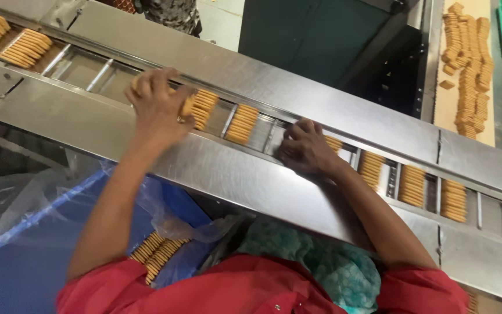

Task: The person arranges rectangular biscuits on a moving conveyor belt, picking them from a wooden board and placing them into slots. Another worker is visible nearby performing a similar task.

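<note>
A long steel conveyor (245, 174) runs slantwise across the view, its middle channel split by cross-bars into pockets, many filled with biscuit stacks (412, 185) standing on edge. Its broad flat flanges on both sides of the channel lie bare. Below its near edge sits a blue bin (24, 261) lined with clear plastic, with more biscuits (157, 256) in it. The left hand (157, 104) is over the channel, fingers (169, 87) curled around a short stack of biscuits (188, 106) beside a filled pocket. The right hand (306, 150) rests on the channel's near rim, fingers (295, 135) bent and close together, touching a partly hidden stack (333, 143); whether it grips this I cannot tell.
</note>
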